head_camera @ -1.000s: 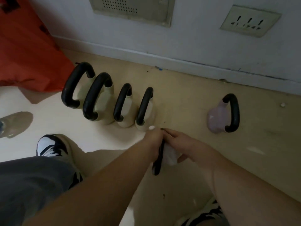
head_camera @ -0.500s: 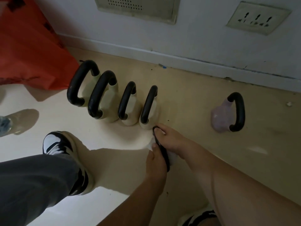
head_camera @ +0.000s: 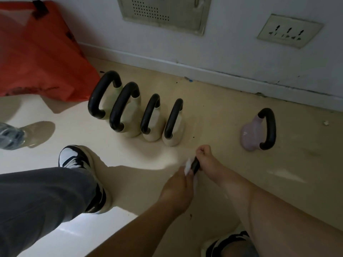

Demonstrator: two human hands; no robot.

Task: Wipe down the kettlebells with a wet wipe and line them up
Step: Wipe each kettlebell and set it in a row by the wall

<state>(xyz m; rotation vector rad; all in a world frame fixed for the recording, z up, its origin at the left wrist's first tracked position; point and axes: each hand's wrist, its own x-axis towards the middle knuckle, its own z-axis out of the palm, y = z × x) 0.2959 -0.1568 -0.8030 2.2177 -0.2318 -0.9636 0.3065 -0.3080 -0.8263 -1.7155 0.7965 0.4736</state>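
Head view: right hand (head_camera: 206,160) grips handle (head_camera: 194,165), left hand (head_camera: 177,185) holds wipe (head_camera: 188,166) alongside.

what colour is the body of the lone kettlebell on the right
The lone kettlebell has a pale lilac body; head view.

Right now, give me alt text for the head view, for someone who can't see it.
A person's right grip holds a black kettlebell handle while the left grip presses a white wipe to it. Behind, four cream kettlebells stand in a row on the floor, a pink one apart to the right.
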